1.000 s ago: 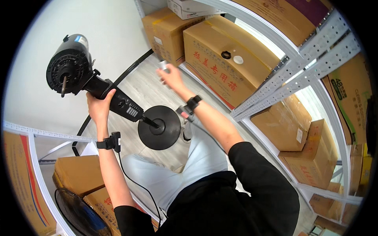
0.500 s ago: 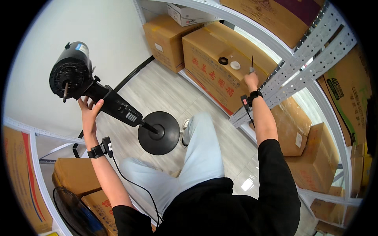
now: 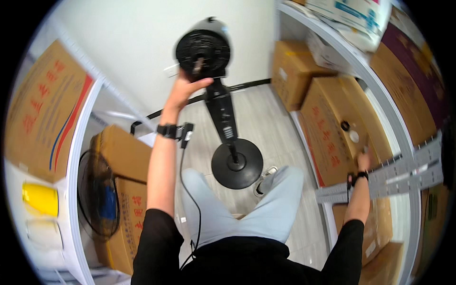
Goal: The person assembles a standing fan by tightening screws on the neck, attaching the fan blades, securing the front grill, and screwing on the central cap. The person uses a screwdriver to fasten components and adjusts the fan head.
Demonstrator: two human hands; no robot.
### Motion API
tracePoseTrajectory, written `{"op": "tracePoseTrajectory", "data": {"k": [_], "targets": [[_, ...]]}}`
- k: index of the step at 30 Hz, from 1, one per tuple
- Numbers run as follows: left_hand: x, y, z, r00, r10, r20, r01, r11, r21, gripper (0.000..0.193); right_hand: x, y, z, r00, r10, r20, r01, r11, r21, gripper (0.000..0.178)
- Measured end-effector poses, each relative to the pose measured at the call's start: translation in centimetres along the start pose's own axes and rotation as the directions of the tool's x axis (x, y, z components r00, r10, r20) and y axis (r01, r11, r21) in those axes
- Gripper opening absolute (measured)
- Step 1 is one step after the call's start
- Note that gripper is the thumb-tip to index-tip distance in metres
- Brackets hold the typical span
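A black pedestal fan [image 3: 219,109] stands on its round base [image 3: 237,175], its motor head bare of grille and blades, with a shaft poking from the front. My left hand [image 3: 183,92] is closed around the underside of the motor head, thumb across the neck. Far to the right, my right hand [image 3: 363,161] rests over a large carton [image 3: 332,128], closed on a thin screwdriver [image 3: 365,145] that is blurred. On the carton's top, just beyond that hand, lie a black ring-shaped nut [image 3: 345,126] and a white round cap [image 3: 354,137].
Metal shelving stands on both sides, with a perforated upright [image 3: 394,175] close to my right forearm. A black wire fan grille [image 3: 98,194] leans against cartons at left. A yellow container [image 3: 40,199] sits on the left shelf. A smaller carton [image 3: 299,69] stands farther back.
The view has turned leftward, so everything appears farther right. The fan now looks more upright, my left hand still on its head. My right hand stays at the carton top with the screwdriver.
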State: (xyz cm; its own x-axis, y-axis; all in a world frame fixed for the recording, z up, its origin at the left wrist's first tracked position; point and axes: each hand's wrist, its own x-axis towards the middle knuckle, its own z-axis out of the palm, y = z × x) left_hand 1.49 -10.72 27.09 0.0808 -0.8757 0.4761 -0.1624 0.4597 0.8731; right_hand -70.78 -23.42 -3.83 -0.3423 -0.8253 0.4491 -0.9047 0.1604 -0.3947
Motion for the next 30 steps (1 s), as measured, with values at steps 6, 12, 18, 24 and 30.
{"op": "tracePoseTrajectory", "data": {"k": [6, 12, 18, 24, 30], "targets": [[0.1, 0.4, 0.6, 0.995, 0.103, 0.005, -0.102, 0.992, -0.079, 0.087, 0.8, 1.1, -1.2, 0.993, 0.045, 0.110, -0.012, 0.959, -0.283, 0.050], [0.4, 0.9, 0.4, 0.993, 0.109, 0.041, -0.109, 0.994, 0.004, 0.132, -0.3, -8.0, -5.5, 0.960, 0.051, 0.274, 0.035, 0.953, -0.300, 0.058], [1.1, -0.8, 0.8, 0.988, 0.153, 0.000, -0.152, 0.982, 0.114, 0.135, -4.3, -27.6, -12.0, 0.862, -0.499, -0.088, 0.505, 0.832, 0.232, 0.053], [0.7, -1.4, 1.6, 0.967, 0.243, -0.071, -0.237, 0.968, 0.082, 0.132, -11.5, -45.1, -13.5, 0.668, -0.721, 0.182, 0.336, 0.511, 0.791, 0.060], [0.0, -0.2, 0.2, 0.990, 0.137, 0.033, -0.129, 0.975, -0.179, 0.127, -12.8, -56.3, -11.1, 0.682, -0.728, 0.072, 0.074, 0.166, 0.983, 0.073]]}}
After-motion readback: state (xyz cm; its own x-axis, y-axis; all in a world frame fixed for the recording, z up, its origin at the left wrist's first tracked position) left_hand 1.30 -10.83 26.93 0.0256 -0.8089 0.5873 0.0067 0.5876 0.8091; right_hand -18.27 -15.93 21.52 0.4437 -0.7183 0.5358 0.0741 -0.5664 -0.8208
